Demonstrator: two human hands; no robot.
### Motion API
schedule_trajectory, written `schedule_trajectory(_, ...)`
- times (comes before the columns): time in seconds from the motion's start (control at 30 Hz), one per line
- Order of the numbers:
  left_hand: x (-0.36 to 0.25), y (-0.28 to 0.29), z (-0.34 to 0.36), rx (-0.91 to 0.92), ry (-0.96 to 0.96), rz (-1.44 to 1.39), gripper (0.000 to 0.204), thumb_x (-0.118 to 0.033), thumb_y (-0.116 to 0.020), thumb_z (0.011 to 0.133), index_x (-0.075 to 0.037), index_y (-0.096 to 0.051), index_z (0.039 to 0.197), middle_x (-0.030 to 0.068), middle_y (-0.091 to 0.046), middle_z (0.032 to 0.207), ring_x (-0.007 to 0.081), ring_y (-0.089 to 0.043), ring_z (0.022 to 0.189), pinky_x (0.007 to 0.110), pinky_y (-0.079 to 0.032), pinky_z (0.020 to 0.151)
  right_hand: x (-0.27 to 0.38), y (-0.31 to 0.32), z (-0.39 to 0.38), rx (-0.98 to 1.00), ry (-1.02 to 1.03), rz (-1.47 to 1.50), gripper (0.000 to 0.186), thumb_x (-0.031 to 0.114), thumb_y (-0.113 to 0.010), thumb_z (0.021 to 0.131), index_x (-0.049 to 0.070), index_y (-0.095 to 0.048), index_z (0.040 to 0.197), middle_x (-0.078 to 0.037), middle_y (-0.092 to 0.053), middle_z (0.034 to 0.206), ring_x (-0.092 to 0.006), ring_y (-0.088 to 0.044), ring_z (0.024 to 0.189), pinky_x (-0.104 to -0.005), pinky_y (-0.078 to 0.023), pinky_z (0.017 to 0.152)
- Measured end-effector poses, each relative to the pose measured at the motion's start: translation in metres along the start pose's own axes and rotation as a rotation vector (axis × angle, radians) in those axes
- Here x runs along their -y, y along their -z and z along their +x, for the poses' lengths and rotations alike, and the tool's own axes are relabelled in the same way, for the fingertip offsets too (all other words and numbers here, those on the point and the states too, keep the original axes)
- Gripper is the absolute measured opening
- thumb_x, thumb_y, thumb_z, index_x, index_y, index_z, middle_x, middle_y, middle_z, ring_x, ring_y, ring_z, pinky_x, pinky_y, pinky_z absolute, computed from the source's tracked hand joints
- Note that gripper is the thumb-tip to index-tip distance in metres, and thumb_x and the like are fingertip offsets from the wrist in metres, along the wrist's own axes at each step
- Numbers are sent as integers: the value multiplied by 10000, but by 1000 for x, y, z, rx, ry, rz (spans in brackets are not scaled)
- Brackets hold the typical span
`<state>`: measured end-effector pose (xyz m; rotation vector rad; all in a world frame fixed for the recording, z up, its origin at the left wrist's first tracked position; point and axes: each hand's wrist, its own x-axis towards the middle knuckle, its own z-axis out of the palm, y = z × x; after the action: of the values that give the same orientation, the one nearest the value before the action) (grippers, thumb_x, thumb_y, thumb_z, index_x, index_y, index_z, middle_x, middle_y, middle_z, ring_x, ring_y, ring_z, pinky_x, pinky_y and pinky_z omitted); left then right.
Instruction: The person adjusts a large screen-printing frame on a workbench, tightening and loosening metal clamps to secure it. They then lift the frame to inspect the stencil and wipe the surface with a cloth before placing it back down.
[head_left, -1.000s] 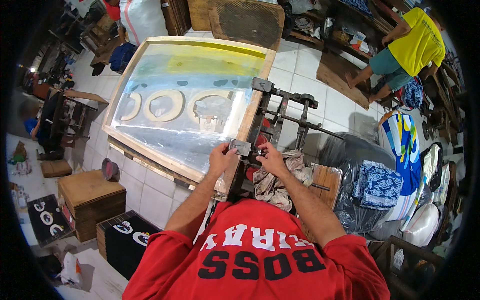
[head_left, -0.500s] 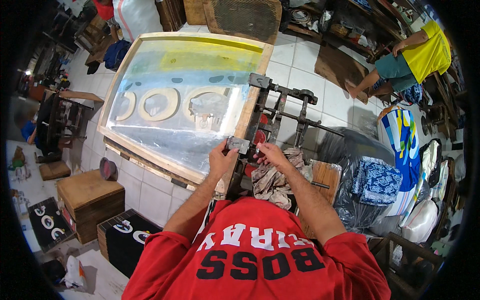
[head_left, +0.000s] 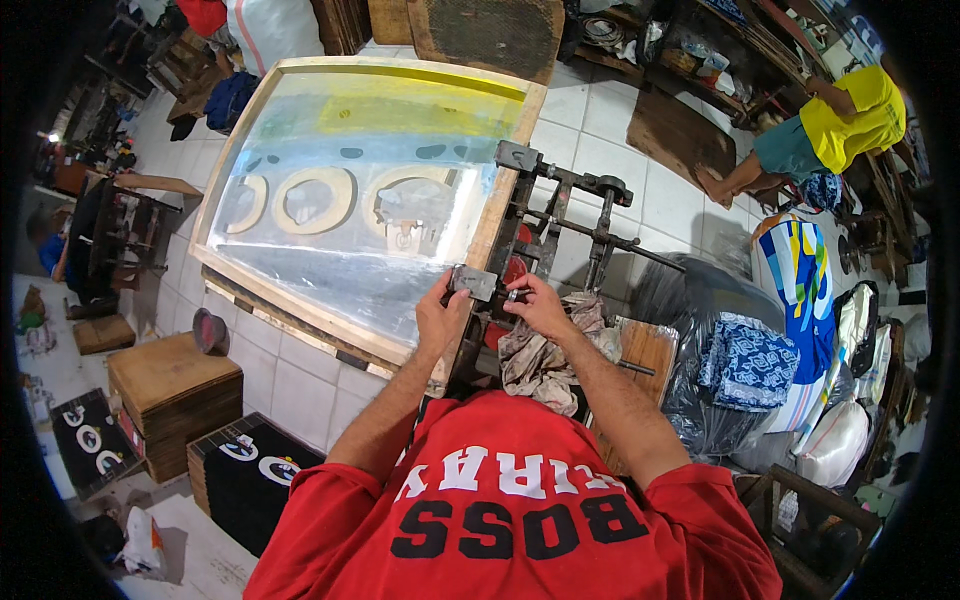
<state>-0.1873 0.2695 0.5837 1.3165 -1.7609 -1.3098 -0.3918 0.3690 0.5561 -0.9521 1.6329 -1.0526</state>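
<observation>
A large wooden-framed printing screen, its mesh marked with round open shapes and yellow and blue bands, lies tilted in front of me. Its right side sits in grey metal clamps, a far one and a near one. My left hand grips the near clamp, thumb and fingers at its left end. Just right of it, my right hand pinches a small silvery bolt-like piece at the clamp's end. Fingers partly hide that piece. Below my right hand hangs a stained crumpled rag.
A metal hinge frame with rods extends to the right. Black plastic bags and folded blue patterned cloth lie beyond. Brown boxes and black printed pieces stand left. Another person in yellow is far right.
Both hands keep their places at the near clamp, with only slight finger shifts. The view has shifted slightly. The person in yellow has leaned and moved an arm.
</observation>
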Motion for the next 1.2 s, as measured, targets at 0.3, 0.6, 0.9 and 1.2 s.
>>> schedule_trajectory(0.3,-6,0,-5,65,-144,291,829,-292,-841,764,95,-482,1404,261,-688,1066,353,-671,977,413,-527,849,0,-6,8,-31,-32,54,321,290,-601,1014,37,-528,1198,-108,-651,989,-165,-657,695,-285,-517,604)
schedule_trajectory(0.6,8,-11,-9,30,-194,491,920,-241,-822,727,77,-378,1466,250,-632,1091,425,-581,1002,507,-466,885,6,-9,13,36,-313,56,473,427,-525,1027,-19,-553,1182,-122,-667,902,-148,-645,617,-322,-475,499)
schedule_trajectory(0.9,5,-9,-6,65,-147,484,913,-230,-824,722,71,-383,1463,234,-640,1057,422,-584,999,508,-468,875,2,-6,18,91,-366,83,408,397,-511,1031,3,-576,1114,-143,-685,878,-227,-667,632,-351,-494,541)
schedule_trajectory(1.2,5,-10,-8,19,-205,483,889,-227,-818,723,74,-403,1450,223,-639,999,414,-588,953,504,-475,836,-5,-39,42,-260,-311,-449,448,354,-436,1053,-22,-612,883,-310,-655,813,-531,-627,791,-581,-490,694)
